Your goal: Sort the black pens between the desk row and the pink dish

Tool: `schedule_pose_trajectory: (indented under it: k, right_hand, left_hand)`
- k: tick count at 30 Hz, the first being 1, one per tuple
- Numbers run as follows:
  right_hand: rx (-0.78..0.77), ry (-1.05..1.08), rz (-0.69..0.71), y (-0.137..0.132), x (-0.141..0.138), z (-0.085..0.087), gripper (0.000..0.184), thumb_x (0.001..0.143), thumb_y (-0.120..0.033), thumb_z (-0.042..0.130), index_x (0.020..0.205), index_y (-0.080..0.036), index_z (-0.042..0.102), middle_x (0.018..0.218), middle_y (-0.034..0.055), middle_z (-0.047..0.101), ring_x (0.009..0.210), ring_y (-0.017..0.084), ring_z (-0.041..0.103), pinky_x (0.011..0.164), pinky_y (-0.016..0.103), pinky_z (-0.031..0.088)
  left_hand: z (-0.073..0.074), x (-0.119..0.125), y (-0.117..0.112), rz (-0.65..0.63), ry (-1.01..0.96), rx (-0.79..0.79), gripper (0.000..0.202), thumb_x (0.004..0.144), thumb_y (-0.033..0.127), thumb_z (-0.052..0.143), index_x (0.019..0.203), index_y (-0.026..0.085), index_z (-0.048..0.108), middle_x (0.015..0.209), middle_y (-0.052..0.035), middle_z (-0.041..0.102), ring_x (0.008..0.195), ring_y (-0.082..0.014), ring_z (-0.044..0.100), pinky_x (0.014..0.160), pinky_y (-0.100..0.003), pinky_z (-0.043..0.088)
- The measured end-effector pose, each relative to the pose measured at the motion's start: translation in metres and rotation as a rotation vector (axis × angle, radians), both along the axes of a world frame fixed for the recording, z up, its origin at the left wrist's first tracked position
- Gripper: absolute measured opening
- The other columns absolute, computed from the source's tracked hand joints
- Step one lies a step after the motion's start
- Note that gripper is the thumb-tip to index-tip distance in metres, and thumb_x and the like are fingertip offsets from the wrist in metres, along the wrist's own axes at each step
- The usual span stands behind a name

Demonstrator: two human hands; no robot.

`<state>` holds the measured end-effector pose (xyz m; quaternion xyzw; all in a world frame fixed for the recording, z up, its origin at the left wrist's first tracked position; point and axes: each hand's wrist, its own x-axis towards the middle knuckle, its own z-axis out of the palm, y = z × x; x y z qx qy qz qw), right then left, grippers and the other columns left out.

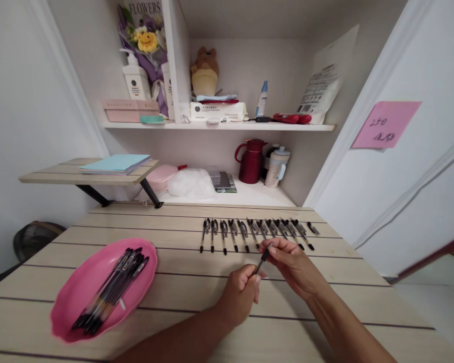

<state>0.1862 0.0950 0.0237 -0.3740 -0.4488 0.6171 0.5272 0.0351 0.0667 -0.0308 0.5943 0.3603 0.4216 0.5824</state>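
My left hand (241, 293) is closed around the lower part of a black pen (263, 259). My right hand (293, 264) pinches the pen's upper end with thumb and fingers. Both hands hover over the middle of the wooden table (196, 297). Just beyond them lies a row of several black pens and caps (255, 233), side by side. At the left stands a pink oval tray (75, 292) holding several more black pens (111, 291).
A small raised wooden shelf (60, 176) with a blue folder (115, 164) sits at the back left. Behind the table a white alcove holds a red jug (251, 161), a cup, plastic bags and bottles. A pink note (386, 125) is stuck on the door at the right.
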Motion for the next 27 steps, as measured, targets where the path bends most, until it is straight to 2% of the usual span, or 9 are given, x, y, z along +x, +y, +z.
schedule_pose_trajectory:
  k: [3, 6, 8, 12, 15, 17, 21, 27]
  right_hand:
    - [0.008, -0.03, -0.045, 0.0001, 0.0, 0.0001, 0.019, 0.059, -0.029, 0.074, 0.066, -0.02, 0.06, 0.074, 0.0016, 0.064, 0.071, 0.015, 0.055, 0.069, 0.028, 0.041]
    - [-0.031, -0.025, 0.032, -0.0013, 0.0008, 0.0032, 0.028, 0.063, -0.034, 0.072, 0.086, -0.022, 0.062, 0.092, 0.0045, 0.064, 0.083, 0.018, 0.056, 0.072, 0.031, 0.042]
    - [-0.031, -0.011, 0.062, -0.0013, 0.0016, 0.0041, 0.031, 0.064, -0.037, 0.07, 0.091, -0.022, 0.063, 0.094, 0.0059, 0.064, 0.085, 0.019, 0.056, 0.074, 0.033, 0.041]
    - [0.016, -0.037, -0.028, 0.0028, 0.0021, -0.0021, 0.021, 0.06, -0.036, 0.073, 0.067, -0.018, 0.063, 0.072, 0.0023, 0.063, 0.069, 0.015, 0.054, 0.069, 0.029, 0.041]
    - [0.015, -0.063, -0.084, 0.0045, 0.0011, -0.0058, 0.023, 0.057, -0.033, 0.076, 0.06, -0.018, 0.058, 0.068, 0.0007, 0.062, 0.064, 0.013, 0.052, 0.064, 0.027, 0.04]
    - [0.003, -0.061, -0.07, 0.0031, 0.0003, -0.0042, 0.022, 0.058, -0.034, 0.075, 0.064, -0.019, 0.059, 0.072, 0.0017, 0.063, 0.069, 0.015, 0.054, 0.066, 0.028, 0.041]
    - [-0.013, -0.019, 0.015, -0.0007, -0.0003, 0.0013, 0.029, 0.063, -0.038, 0.07, 0.086, -0.021, 0.065, 0.089, 0.0061, 0.065, 0.083, 0.02, 0.056, 0.075, 0.034, 0.042]
    - [0.032, -0.079, -0.1, 0.0028, -0.0005, -0.0051, 0.021, 0.056, -0.033, 0.075, 0.069, -0.02, 0.066, 0.07, 0.0025, 0.063, 0.069, 0.016, 0.053, 0.066, 0.028, 0.042]
  left_hand:
    - [-0.0008, 0.0002, 0.0007, -0.001, 0.01, 0.002, 0.026, 0.083, 0.034, 0.041, 0.089, 0.013, 0.055, 0.046, 0.006, 0.042, 0.044, -0.007, 0.035, 0.05, -0.02, 0.028]
    - [-0.0002, 0.0, 0.0009, 0.007, 0.013, -0.003, 0.026, 0.083, 0.033, 0.041, 0.089, 0.013, 0.055, 0.046, 0.0061, 0.042, 0.044, -0.007, 0.035, 0.05, -0.02, 0.029]
    - [0.001, -0.0002, 0.0006, 0.007, 0.015, -0.002, 0.026, 0.083, 0.033, 0.04, 0.089, 0.013, 0.055, 0.046, 0.0061, 0.041, 0.044, -0.0071, 0.036, 0.05, -0.02, 0.029]
    - [0.0025, -0.0003, -0.0001, 0.0, 0.021, 0.004, 0.026, 0.083, 0.033, 0.041, 0.088, 0.013, 0.056, 0.047, 0.0057, 0.042, 0.045, -0.0074, 0.036, 0.051, -0.02, 0.03]
    - [0.0026, 0.0001, -0.0002, 0.002, 0.028, 0.0, 0.026, 0.082, 0.033, 0.041, 0.088, 0.013, 0.056, 0.047, 0.0058, 0.042, 0.044, -0.0074, 0.036, 0.05, -0.02, 0.03]
    - [0.003, 0.0004, -0.0001, 0.006, 0.03, -0.001, 0.025, 0.082, 0.032, 0.041, 0.087, 0.013, 0.056, 0.046, 0.0059, 0.042, 0.044, -0.0074, 0.036, 0.05, -0.02, 0.03]
    - [0.004, 0.0005, 0.0002, 0.008, 0.026, -0.016, 0.025, 0.082, 0.033, 0.041, 0.087, 0.013, 0.056, 0.046, 0.0061, 0.042, 0.043, -0.0072, 0.035, 0.05, -0.02, 0.029]
    - [0.0008, -0.0002, 0.0012, -0.007, 0.043, 0.004, 0.026, 0.082, 0.033, 0.041, 0.088, 0.013, 0.056, 0.046, 0.0056, 0.043, 0.044, -0.0076, 0.037, 0.051, -0.02, 0.03]
